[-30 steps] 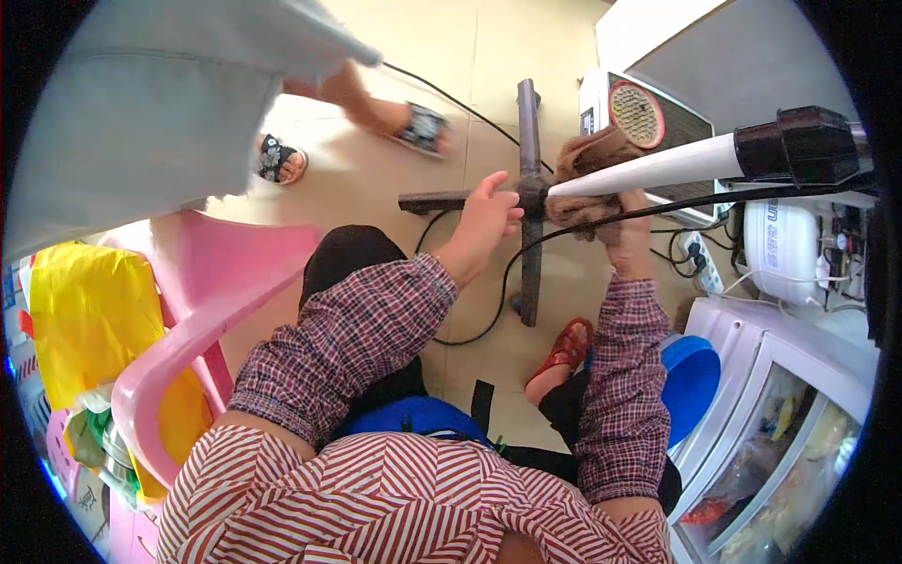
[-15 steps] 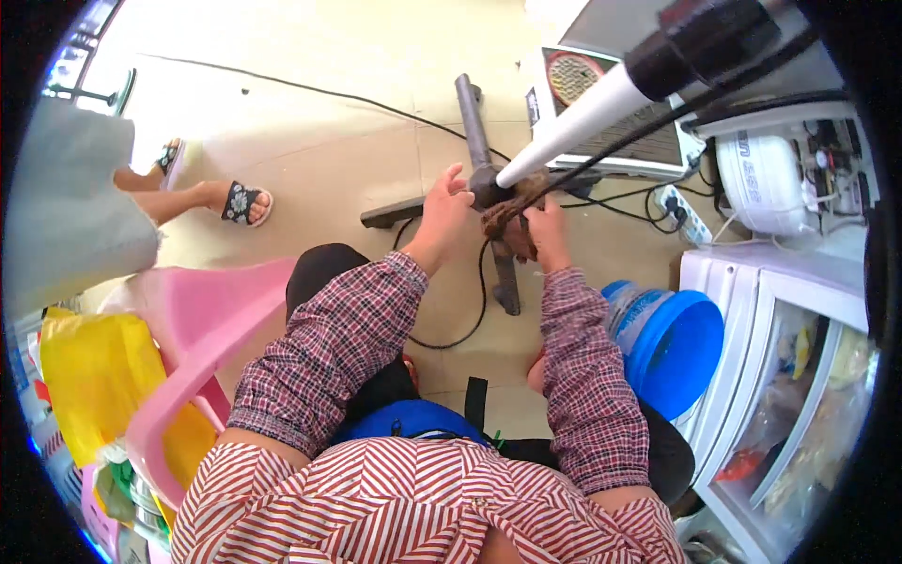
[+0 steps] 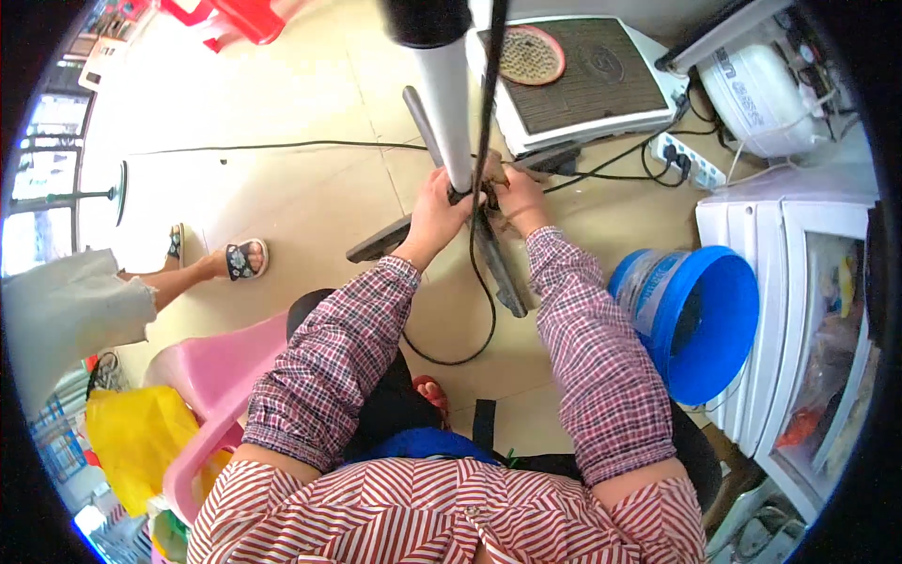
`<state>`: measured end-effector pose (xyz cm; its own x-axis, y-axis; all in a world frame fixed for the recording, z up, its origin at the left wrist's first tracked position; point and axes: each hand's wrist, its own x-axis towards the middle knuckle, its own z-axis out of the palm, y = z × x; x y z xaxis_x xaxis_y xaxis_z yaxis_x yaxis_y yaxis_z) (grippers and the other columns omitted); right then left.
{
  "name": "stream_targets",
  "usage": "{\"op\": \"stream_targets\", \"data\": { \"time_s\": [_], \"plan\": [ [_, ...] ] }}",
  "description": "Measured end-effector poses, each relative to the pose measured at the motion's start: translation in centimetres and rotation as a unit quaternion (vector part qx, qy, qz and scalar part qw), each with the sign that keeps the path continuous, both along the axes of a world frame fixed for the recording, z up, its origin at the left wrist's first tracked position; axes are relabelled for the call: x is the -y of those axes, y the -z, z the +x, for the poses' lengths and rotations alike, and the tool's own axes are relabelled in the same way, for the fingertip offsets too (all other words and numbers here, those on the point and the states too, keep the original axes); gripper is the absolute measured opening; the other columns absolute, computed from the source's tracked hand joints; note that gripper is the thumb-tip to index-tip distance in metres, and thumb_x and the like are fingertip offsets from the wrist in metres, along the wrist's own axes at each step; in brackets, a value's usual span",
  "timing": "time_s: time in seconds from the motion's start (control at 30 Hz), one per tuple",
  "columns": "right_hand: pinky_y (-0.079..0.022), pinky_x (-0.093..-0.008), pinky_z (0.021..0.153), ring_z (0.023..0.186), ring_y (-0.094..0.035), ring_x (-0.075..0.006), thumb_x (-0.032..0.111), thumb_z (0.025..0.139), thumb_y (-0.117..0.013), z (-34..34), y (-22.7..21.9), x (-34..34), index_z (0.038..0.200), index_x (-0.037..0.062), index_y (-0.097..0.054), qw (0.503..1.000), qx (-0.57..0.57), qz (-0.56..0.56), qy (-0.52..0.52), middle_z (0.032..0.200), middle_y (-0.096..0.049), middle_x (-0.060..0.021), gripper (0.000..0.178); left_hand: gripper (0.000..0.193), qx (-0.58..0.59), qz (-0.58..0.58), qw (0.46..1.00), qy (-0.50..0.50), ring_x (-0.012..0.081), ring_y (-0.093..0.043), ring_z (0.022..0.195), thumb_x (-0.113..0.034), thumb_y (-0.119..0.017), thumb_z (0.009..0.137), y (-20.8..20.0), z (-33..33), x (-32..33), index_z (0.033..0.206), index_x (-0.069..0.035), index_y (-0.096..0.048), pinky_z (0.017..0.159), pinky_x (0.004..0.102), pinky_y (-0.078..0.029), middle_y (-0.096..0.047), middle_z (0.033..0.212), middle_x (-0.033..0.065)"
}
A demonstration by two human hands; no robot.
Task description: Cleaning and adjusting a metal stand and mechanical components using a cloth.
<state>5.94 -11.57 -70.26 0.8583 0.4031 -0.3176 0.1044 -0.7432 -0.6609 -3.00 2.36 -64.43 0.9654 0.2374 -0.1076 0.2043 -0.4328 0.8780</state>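
A floor stand with a white pole (image 3: 443,103) and dark splayed legs rises in front of me. My left hand (image 3: 438,216) is closed round the dark hub at the pole's foot, its thumb reaching toward the other hand. Just to the right, my right hand (image 3: 522,199) is closed on a brown rag (image 3: 492,171), pressed against the hub. Part of the rag is hidden by the fingers and by a black cord (image 3: 486,94) hanging along the pole. One dark leg (image 3: 503,273) points back toward me, another (image 3: 379,241) to the left.
A blue bucket (image 3: 648,301) stands right, beside a white glass-fronted cabinet (image 3: 742,226). Beyond the stand are a white-edged platform (image 3: 601,132) and a power strip (image 3: 691,162). A pink chair (image 3: 202,362) is left, near another person's sandalled foot (image 3: 246,260). Cords cross the floor.
My left hand has closed in on the hub from beside it. The right hand with the rag has shifted up against the hub. The pole appears more upright, and the whole view has shifted.
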Motion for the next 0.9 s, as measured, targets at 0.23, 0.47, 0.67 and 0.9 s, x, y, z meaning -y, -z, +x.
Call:
{"op": "stream_targets", "data": {
  "time_s": [0.23,0.47,0.67,0.9],
  "plan": [
    [-0.046,-0.0469,0.079,0.091,-0.058,-0.0405,0.031,0.085,-0.052,0.3,-0.1,-0.4,0.103,0.0047,-0.059,0.988,0.022,0.054,0.143,0.098,-0.061,-0.0242,0.033,0.028,0.03,0.049,0.998,0.011,0.0305,-0.056,0.094,-0.015,-0.064,0.081,0.6,1.0,0.2,0.105,-0.002,-0.059,0.082,0.0384,-0.045,-0.06,0.098,0.0158],
    [-0.046,-0.0447,0.08,0.092,-0.058,-0.0377,0.027,0.081,-0.055,-2.6,-2.3,-0.7,0.096,0.004,-0.06,0.991,-0.051,0.08,0.09,0.096,-0.063,-0.0208,0.028,0.029,0.047,0.13,0.99,0.033,0.0276,-0.059,0.093,-0.016,-0.066,0.081,0.6,-0.4,-1.0,0.106,-0.005,-0.058,0.083,0.0372,-0.045,-0.063,0.097,0.0144],
    [-0.05,-0.0439,0.074,0.086,-0.062,-0.0329,0.031,0.082,-0.056,-1.9,-2.2,0.1,0.094,0.0096,-0.06,0.992,0.105,-0.067,0.011,0.094,-0.062,-0.0152,0.025,0.026,0.053,0.111,0.992,0.007,0.0376,-0.055,0.097,-0.016,-0.066,0.079,-0.4,-0.3,-0.4,0.1,-0.001,-0.061,0.085,0.0426,-0.043,-0.062,0.099,0.0194],
    [-0.051,-0.0467,0.066,0.077,-0.063,-0.0325,0.031,0.085,-0.048,4.8,1.1,4.7,0.102,0.0084,-0.057,0.963,0.164,-0.129,0.169,0.086,-0.063,-0.0156,0.029,0.031,0.035,0.143,0.989,0.023,0.037,-0.054,0.101,-0.021,-0.066,0.08,-0.4,-0.8,-0.7,0.105,-0.004,-0.059,0.086,0.0421,-0.044,-0.062,0.1,0.0182]
  ]
}}
